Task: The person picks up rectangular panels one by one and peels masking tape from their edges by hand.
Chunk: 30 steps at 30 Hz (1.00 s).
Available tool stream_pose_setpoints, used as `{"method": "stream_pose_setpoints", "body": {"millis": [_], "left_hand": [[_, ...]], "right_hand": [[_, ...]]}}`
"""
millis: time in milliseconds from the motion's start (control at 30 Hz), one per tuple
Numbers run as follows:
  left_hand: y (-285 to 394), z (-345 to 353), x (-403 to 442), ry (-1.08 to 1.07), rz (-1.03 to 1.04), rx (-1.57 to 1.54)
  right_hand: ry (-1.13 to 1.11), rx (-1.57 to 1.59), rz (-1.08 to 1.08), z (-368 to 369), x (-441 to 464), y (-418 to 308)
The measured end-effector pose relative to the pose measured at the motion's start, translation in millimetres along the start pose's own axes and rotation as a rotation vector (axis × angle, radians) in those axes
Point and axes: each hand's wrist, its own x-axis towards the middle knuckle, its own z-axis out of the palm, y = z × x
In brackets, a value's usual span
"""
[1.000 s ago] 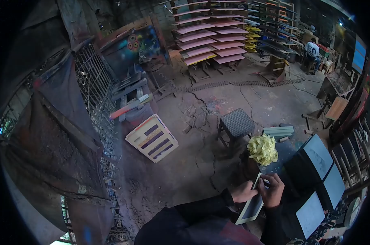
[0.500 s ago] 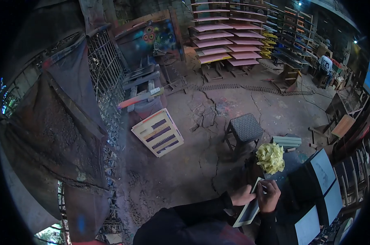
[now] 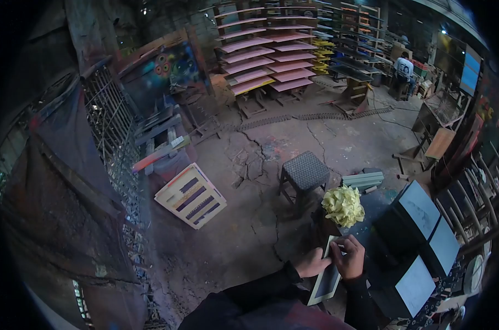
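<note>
No readable text, labels or numbers.

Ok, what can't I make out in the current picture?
All in the head view:
- Whether the right hand pinches anything: too small, and its fingers cover the spot.
- Underside of the pale-bordered panel: faces away from the camera.
- Left hand, its grip beneath: hidden by the hand itself and the panel.
- Distant person, hands: hidden by their body.
</note>
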Motion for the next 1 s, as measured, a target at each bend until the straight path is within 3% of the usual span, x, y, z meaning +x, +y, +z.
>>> {"method": "stream_pose_setpoints", "body": {"millis": [300, 467, 600, 833, 1000], "left_hand": [[15.1, -3.8, 1.4, 0.022, -0.09, 0.039], [-36.3, 4.8, 6.6, 0.004, -0.08, -0.02], [18.4, -5.2, 0.8, 0.001, -0.129, -0.014], [21.6, -3.8, 3.3, -0.177, -0.145, -0.044], [20.9, 1.0, 3.1, -0.173, -0.119, -0.104]], "right_hand": [[0.017, -0.26, -0.151, -6.0, 6.2, 6.9], [0.044, -0.09, -0.035, -10.1, -1.3, 13.7], [0.055, -0.034, -0.035, -13.0, -5.0, 1.2], [0.079, -0.232, -0.042, -16.2, -13.6, 5.6], [0.119, -0.227, -0.032, -19.3, -16.7, 9.7]]}}
